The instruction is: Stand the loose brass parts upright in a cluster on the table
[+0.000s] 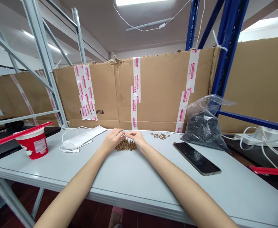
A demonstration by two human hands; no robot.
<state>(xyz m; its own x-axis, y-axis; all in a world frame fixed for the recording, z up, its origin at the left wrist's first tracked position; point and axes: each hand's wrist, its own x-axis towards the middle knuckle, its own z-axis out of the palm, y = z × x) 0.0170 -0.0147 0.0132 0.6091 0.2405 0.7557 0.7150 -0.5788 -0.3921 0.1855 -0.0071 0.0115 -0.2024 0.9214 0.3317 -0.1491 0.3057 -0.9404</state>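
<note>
The small brown pieces (126,145) stand close together in 1 bunch on the gray table (120,177), just under and between the 2 hands. The left hand (114,138) is on the left and the right hand (137,138) is on the right. Their fingers bend in and come together over the far side of the bunch. Both hands seem to pinch 1 tiny thing, too small to name. 1 loose, flat pile (161,136) of small bits lies to the right of the right hand.
</note>
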